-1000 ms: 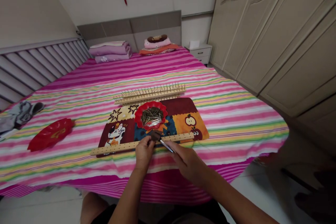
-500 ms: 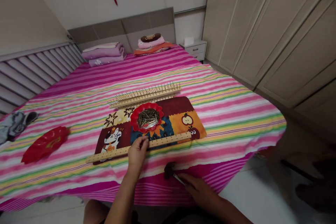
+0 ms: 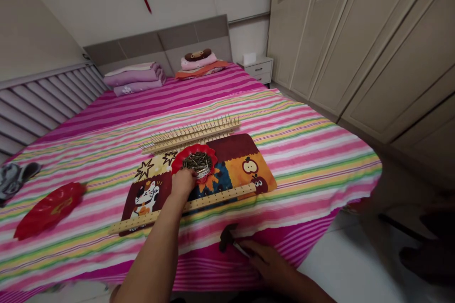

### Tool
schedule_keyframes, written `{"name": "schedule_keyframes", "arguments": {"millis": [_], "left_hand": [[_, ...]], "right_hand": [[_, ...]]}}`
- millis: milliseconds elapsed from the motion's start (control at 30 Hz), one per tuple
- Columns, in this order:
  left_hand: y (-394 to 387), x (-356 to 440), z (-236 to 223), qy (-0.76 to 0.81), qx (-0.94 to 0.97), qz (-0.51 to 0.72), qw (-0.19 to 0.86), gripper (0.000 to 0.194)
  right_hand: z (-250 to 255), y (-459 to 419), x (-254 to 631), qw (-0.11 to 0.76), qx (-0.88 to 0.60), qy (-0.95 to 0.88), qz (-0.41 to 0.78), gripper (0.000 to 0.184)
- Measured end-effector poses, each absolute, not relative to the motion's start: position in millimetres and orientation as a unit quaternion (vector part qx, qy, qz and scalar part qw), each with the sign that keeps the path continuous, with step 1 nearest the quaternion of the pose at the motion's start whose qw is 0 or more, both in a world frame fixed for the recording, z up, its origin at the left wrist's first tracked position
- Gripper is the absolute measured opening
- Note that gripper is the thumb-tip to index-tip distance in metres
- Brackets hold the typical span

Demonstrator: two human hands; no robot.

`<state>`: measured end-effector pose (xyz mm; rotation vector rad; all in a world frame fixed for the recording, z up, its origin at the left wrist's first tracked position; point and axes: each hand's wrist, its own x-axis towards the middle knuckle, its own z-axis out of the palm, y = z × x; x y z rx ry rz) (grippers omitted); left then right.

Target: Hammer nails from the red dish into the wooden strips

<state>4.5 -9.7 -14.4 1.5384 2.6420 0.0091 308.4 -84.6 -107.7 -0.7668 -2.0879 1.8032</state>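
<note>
My left hand (image 3: pixel 184 182) reaches over the near left rim of a red scalloped bowl (image 3: pixel 177 154), fingers bent down among the nails (image 3: pixel 199 161). Those fingers look closed, but what they hold is hidden. In my right hand (image 3: pixel 265 256) is a hammer (image 3: pixel 227 236), gripped by its handle, its dark head just above the bed's front edge. A long wooden strip with a row of small holes (image 3: pixel 220 196) lies on the near side of the bowl, partly covered by my left forearm.
Behind the bowl, wooden strips full of upright nails (image 3: pixel 192 135) lie on the bed. Beneath the bowl is a patterned mat (image 3: pixel 231 144). A second red tray (image 3: pixel 50 208) and a grey cloth item (image 3: pixel 14 180) are at the left. Folded bedding (image 3: pixel 137 78) sits by the headboard.
My left hand has moved from the wooden strip up and away into the bowl of nails. My right hand still holds the hammer low at the front. The view has shifted slightly.
</note>
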Motion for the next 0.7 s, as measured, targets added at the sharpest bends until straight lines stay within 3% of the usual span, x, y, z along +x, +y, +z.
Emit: {"name": "schedule_keyframes", "arguments": {"millis": [267,433,533,600,700], "left_hand": [[-21,-4,-16,0.853,0.517,0.064,0.038,0.019],[-32,-15,-10,0.819,0.415,0.37,0.141,0.013],[-45,-13,-4,0.724,0.321,0.558,0.246,0.034],[-55,-6,1,0.679,0.271,0.617,0.292,0.042],[-70,9,8,0.659,0.202,0.632,0.354,0.034]], "right_hand": [[-108,-83,306,0.129,-0.267,-0.724,0.623,0.05],[-107,-84,306,0.127,-0.272,-0.723,0.621,0.05],[-109,-85,305,0.125,-0.274,-0.724,0.621,0.047],[-111,-86,305,0.122,-0.277,-0.724,0.619,0.046],[-112,-86,304,0.118,-0.283,-0.726,0.616,0.047]]}}
